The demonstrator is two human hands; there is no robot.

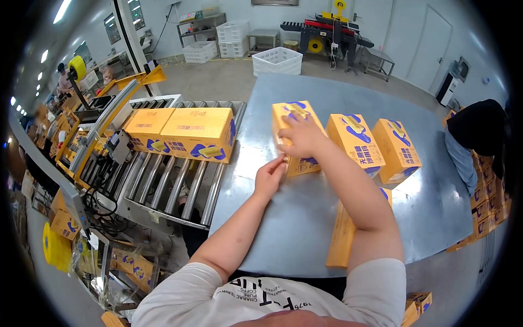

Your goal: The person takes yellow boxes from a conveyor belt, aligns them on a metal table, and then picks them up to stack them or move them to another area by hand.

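A yellow carton with blue print stands on the metal table in front of me. My right hand reaches over its top, fingers spread and bent over the left edge, gripping it. Low at the carton's near left corner, the fingertips of my left hand are pinched together; what they hold, if anything, is too small to make out. To the right stand a second carton and a third carton. Under my right forearm lies another carton, partly hidden by the arm.
The metal table fills the middle. On its left, a roller conveyor carries two cartons out of a yellow-framed machine. Beyond the table's far edge is a white crate. At right, a person bends beside stacked cartons.
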